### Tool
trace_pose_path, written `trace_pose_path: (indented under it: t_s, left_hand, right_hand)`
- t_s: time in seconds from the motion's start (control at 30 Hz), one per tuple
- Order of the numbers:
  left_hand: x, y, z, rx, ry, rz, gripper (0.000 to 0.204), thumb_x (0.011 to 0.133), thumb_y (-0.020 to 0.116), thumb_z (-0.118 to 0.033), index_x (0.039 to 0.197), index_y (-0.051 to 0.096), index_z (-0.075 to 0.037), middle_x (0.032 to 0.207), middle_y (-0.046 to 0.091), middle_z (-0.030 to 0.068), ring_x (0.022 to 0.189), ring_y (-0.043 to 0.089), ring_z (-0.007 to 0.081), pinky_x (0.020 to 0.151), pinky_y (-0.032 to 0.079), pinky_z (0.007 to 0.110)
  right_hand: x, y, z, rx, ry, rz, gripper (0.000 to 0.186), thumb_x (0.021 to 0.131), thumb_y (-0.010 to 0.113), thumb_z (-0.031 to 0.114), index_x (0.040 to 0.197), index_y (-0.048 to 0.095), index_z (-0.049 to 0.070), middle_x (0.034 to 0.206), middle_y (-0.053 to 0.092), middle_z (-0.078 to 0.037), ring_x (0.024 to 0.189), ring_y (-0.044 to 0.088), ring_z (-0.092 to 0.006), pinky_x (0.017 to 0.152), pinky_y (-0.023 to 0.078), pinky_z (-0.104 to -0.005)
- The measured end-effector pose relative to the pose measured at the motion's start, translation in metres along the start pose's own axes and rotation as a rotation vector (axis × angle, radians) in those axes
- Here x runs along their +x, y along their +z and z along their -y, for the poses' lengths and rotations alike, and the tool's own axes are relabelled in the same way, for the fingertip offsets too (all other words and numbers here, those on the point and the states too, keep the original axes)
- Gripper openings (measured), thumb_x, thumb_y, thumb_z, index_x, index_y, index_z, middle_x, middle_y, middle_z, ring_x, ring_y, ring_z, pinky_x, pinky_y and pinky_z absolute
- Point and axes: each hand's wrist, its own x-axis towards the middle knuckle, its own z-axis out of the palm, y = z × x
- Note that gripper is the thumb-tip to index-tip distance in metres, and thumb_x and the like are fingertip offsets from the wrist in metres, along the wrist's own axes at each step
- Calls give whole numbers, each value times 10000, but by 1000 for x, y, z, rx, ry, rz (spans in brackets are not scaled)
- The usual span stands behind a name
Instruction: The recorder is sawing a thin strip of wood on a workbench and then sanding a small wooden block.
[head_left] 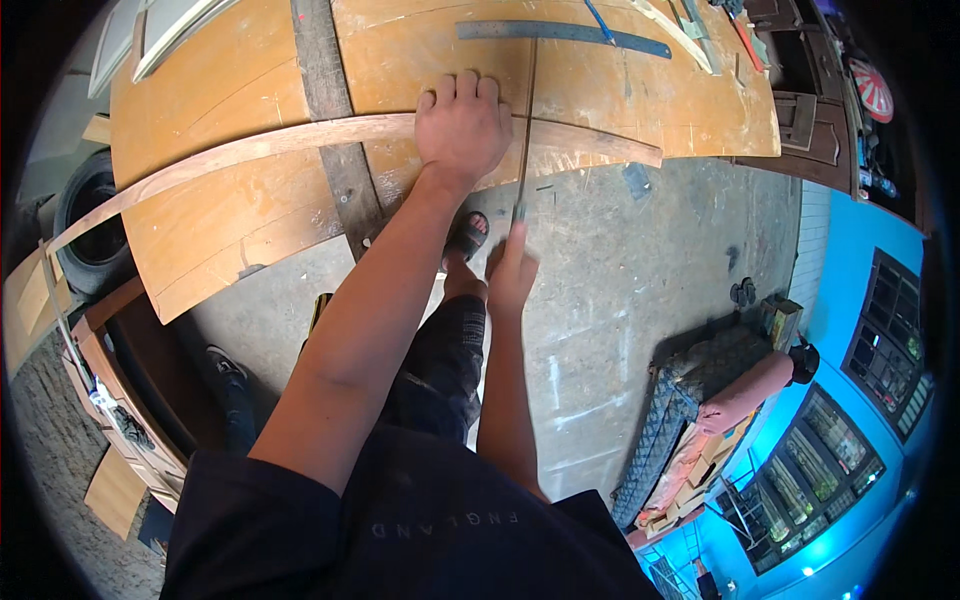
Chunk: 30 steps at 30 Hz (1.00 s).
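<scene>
A long, narrow wooden strip (250, 141) lies across the orange-brown plywood worktop (230, 55), its right end near the front edge. My left hand (465, 130) presses down on the strip with the fingers curled over its far edge. Just to the right of it, a thin-bladed hand saw (528, 125) crosses the strip, seen almost edge-on. The saw's handle is in my right hand (513, 265), closed and slightly blurred, below the table's front edge. Whether the blade has cut into the wood cannot be made out.
A steel ruler (565, 34) and a blue pencil (600, 22) lie beyond the strip. A dark plank (345, 185) runs under it. Left are a tyre (90, 225) and another person's shoe (226, 362). Dark wooden furniture (800, 130) stands right, with a rolled pink bundle (745, 393) nearer.
</scene>
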Motion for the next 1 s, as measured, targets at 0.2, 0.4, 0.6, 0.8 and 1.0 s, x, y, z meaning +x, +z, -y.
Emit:
trace_pose_path:
  t_s: [0.2, 0.4, 0.6, 0.8, 1.0]
  left_hand:
    - [0, -1, 4, -22, -3, 3, 197, 832, 563, -294, 891, 624, -117, 935, 588, 42, 909, 551, 241, 747, 434, 409]
    - [1, -1, -4, -28, 1, 19, 192, 829, 565, -293, 881, 625, -119, 922, 586, 45, 912, 552, 240, 747, 433, 410]
    - [0, -1, -2, -23, 0, 49, 208, 842, 540, -278, 960, 609, -121, 996, 596, 49, 938, 570, 242, 770, 455, 419]
    - [-1, -2, -2, -8, 1, 60, 200, 837, 545, -279, 925, 612, -112, 975, 598, 53, 915, 577, 243, 757, 456, 409]
    - [2, -5, -1, -2, -21, 56, 176, 825, 555, -278, 878, 601, -117, 938, 588, 49, 884, 571, 241, 741, 450, 405]
  right_hand:
    - [-35, -26, -26, 13, -3, 37, 607, 1006, 419, 485, 511, 326, 147, 455, 333, 30, 403, 313, -69, 401, 214, -257]
    - [42, 11, 23, -26, -41, 58, 591, 1017, 415, 450, 546, 394, 94, 502, 375, 28, 469, 334, -77, 448, 249, -282]
    - [-59, -54, -63, 81, 38, 88, 585, 1017, 411, 462, 531, 340, 144, 470, 349, 27, 424, 315, -62, 411, 215, -255]
    - [25, 3, 9, -73, -101, 40, 609, 1013, 417, 472, 517, 328, 131, 471, 334, 38, 416, 307, -69, 415, 217, -255]
    - [-4, -4, -11, -48, -77, 27, 606, 1013, 410, 473, 518, 329, 133, 475, 336, 40, 426, 305, -66, 421, 200, -259]
